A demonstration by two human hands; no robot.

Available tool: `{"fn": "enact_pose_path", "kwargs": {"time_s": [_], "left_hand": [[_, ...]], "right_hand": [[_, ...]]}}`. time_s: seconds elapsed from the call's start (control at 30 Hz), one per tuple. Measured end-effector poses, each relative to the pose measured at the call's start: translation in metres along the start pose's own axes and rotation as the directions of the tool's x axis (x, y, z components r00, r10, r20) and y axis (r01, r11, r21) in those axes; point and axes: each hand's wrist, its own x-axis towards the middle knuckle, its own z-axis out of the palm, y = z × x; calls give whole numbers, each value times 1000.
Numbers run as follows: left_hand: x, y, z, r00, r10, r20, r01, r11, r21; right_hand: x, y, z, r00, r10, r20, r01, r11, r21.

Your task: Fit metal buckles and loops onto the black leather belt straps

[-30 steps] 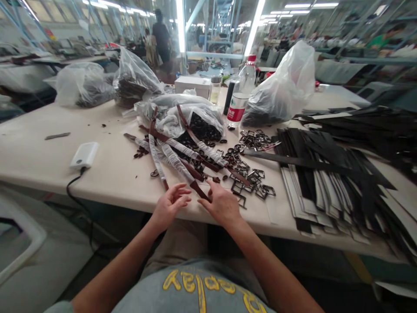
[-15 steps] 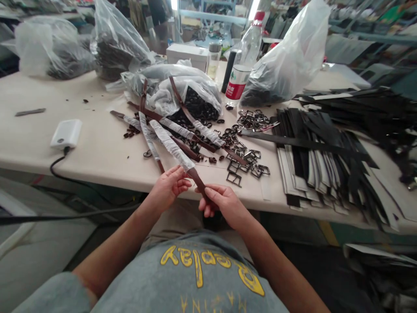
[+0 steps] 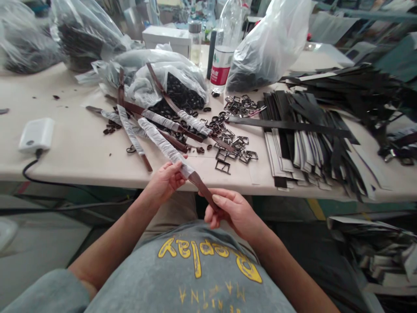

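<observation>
A brown strap [image 3: 202, 184], its upper part wrapped in wrinkled white film, slants from the table toward my body. My left hand [image 3: 166, 182] is closed on it near the lower end of the wrapping. Its bare brown end sits between the thumb and fingers of my right hand [image 3: 224, 206]. Beyond them, more partly wrapped brown straps [image 3: 130, 130] lie across each other. Black rectangular buckles [image 3: 223, 166] are scattered to the right of the straps, with small dark loops [image 3: 112, 127] at the left.
A white charger [image 3: 36, 134] with a black cable is at the left. Layered black and white strips [image 3: 299, 143] cover the right. Farther back stand a plastic bottle [image 3: 221, 65], a white box [image 3: 166, 41] and clear bags [image 3: 270, 48]. The table's front edge [image 3: 97, 178] runs below.
The view has shifted, so the table items appear farther left and higher. My hands still hold the strap, its bare end now nearer my body, and more of it extends past the table edge.
</observation>
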Motion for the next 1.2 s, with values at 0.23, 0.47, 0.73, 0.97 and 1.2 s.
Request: {"fn": "enact_pose_path", "kwargs": {"time_s": [0.23, 0.47, 0.73, 0.97, 1.2], "left_hand": [[7, 14, -3, 993, 26, -116, -30, 999, -35], [10, 12, 6, 994, 28, -105, -32, 999, -39], [11, -4, 1, 1000, -25, 11, 24, 998, 55], [7, -8, -2, 997, -72, 31, 70, 996, 62], [2, -8, 4, 988, -118, 98, 110, 990, 82]], "right_hand": [[-18, -2, -12, 1000, 1, -4, -1, 1000, -27], [-20, -4, -15, 999, -4, -42, 4, 1000, -9], [-17, -5, -13, 997, -22, -69, 17, 996, -84], [-15, 4, -18, 899, -428, -89, 261, 688, -677], [-19, 10, -37, 414, -807, 421, 232, -354, -906]]}}
